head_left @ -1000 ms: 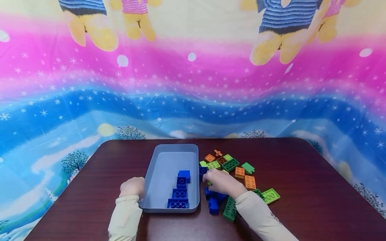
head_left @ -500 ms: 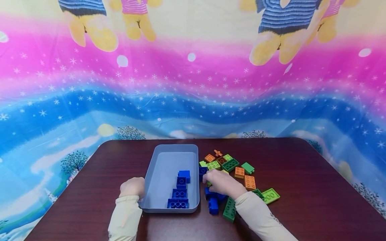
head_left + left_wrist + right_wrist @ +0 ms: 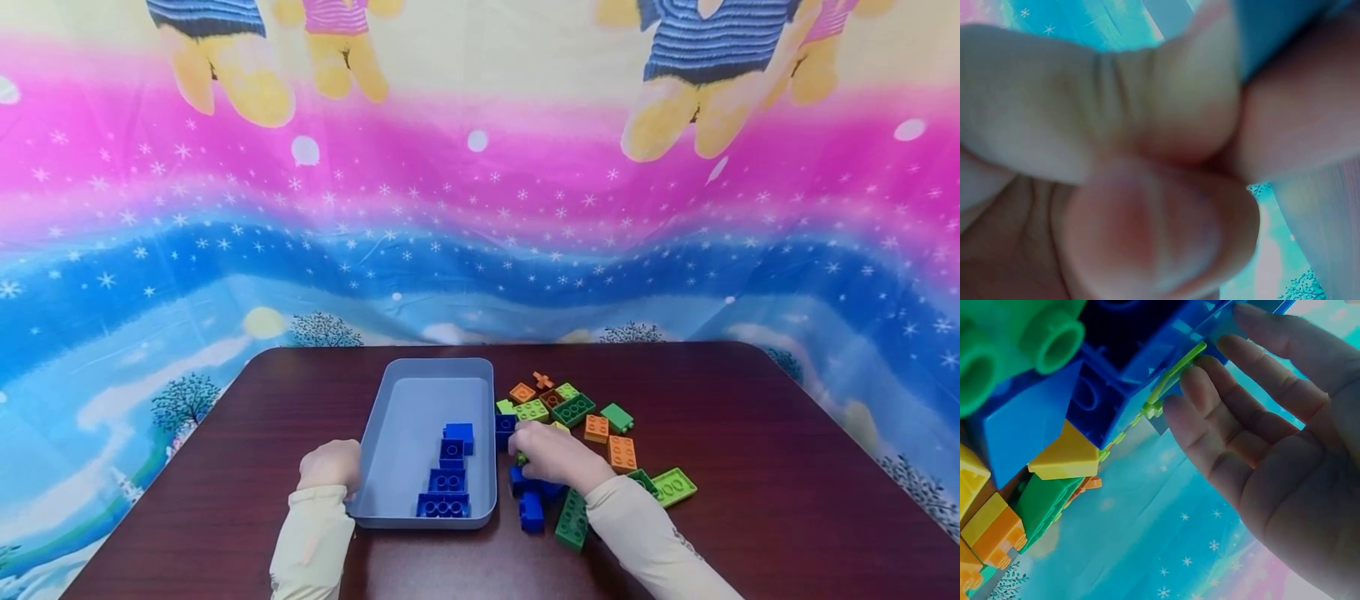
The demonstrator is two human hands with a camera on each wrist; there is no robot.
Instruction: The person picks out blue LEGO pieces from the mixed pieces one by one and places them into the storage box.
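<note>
My left hand (image 3: 328, 467) grips the near left edge of a grey-blue plastic tray (image 3: 408, 417). The left wrist view shows curled fingers and thumb close up, with the tray wall (image 3: 1272, 37) between fingers. Several blue toy building bricks (image 3: 442, 506) stand in a row along the tray's right side. Right of the tray, my right hand (image 3: 555, 454) reaches into a loose pile of bricks. Its fingers, slightly bent, lie beside a blue brick (image 3: 1122, 369), fingertips right at a lime-green brick (image 3: 1175, 372). Part of that lime brick is hidden behind the hand and the blue bricks.
Around the right hand lie orange bricks (image 3: 622, 453), a dark green brick (image 3: 572, 521), blue bricks (image 3: 531, 512) and a flat lime plate (image 3: 675, 487). An orange cross-shaped piece (image 3: 542, 381) lies at the back. A printed cloth (image 3: 480, 208) hangs behind the dark table (image 3: 712, 400).
My right hand has shifted very slightly to the right among the bricks. The left hand, the tray and the bricks in it look the same.
</note>
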